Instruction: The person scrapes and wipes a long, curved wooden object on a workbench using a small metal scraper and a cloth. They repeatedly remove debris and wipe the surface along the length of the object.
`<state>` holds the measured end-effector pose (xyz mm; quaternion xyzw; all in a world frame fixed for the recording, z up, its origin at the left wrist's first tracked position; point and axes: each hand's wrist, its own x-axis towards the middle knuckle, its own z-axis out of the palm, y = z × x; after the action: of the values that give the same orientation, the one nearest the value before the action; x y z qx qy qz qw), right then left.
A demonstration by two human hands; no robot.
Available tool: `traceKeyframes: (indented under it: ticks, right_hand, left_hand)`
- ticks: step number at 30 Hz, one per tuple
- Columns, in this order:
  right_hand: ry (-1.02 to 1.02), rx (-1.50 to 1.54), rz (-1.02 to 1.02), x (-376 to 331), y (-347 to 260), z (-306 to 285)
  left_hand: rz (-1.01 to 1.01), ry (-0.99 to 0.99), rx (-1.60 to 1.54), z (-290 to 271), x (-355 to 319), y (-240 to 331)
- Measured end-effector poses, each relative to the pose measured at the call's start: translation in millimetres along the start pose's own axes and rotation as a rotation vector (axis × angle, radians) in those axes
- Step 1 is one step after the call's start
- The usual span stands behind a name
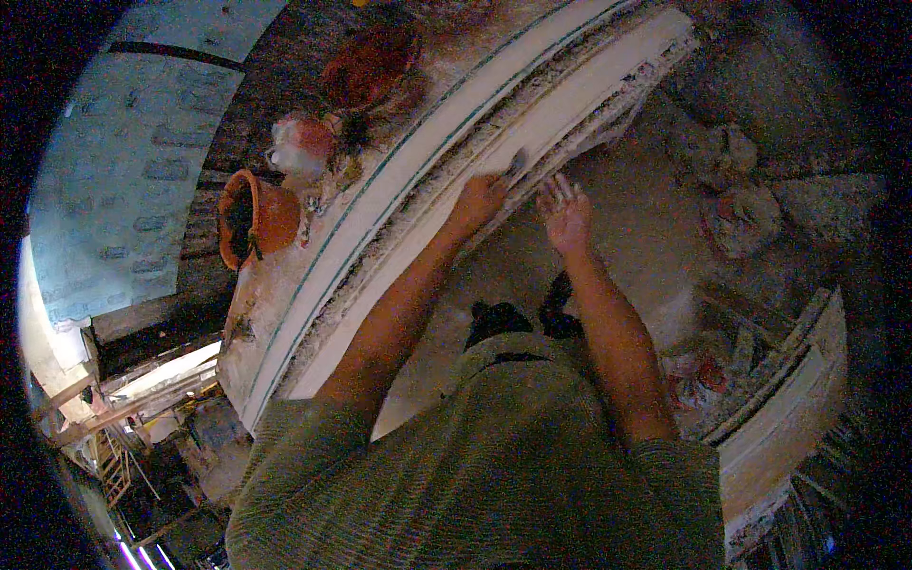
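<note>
- Left hand (478, 201) is closed around a small scraping tool (516, 163), its blade pressed to the long white plaster moulding (570, 100).
- Right hand (564, 211) is open, fingers spread, dusted white, just beside the moulding's lower edge and holding nothing.
- Moulding lies curved across the dusty surface (285, 285), ridged with thin dark lines.
- Orange bucket (255, 218) and red basin (369, 62) stand beyond it.

Grey-green ribbed short-sleeved shirt, bare forearms, dark shoes, pale dust on the right grip (564, 211)
</note>
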<state>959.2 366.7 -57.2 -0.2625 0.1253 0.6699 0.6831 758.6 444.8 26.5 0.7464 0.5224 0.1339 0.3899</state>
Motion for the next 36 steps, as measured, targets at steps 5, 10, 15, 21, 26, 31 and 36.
traceKeyframes:
  ticks: [5,10,15,21,26,31,36]
  right_hand:
    - [0.012,0.055,-0.104,39.6,-40.7,16.0]
    - [-0.011,0.04,-0.117,21.7,-67.3,15.9]
    - [0.093,0.1,-0.116,-15.0,-71.9,-25.8]
    - [0.306,0.098,-0.156,-49.0,-47.0,-32.2]
    - [0.179,-0.037,-0.009,-43.9,-47.9,-38.9]
    - [0.119,-0.066,-0.027,-29.6,-61.5,-64.5]
    - [0.217,-0.033,-0.017,-32.8,-49.8,-54.1]
  left_hand:
    - [0.015,0.001,0.085,64.5,148.8,50.7]
    - [-0.127,-0.127,-0.127,-3.2,5.7,-4.4]
    - [-0.325,-0.005,-0.177,-84.7,-178.9,-36.9]
    - [-0.461,-0.037,-0.649,-127.0,-168.1,-46.9]
    - [-0.247,-0.02,-0.36,-90.3,-59.8,-40.9]
    - [-0.275,-0.088,-0.458,-77.1,-6.3,-31.8]
    - [-0.249,-0.166,-0.273,-107.5,-43.8,-51.1]
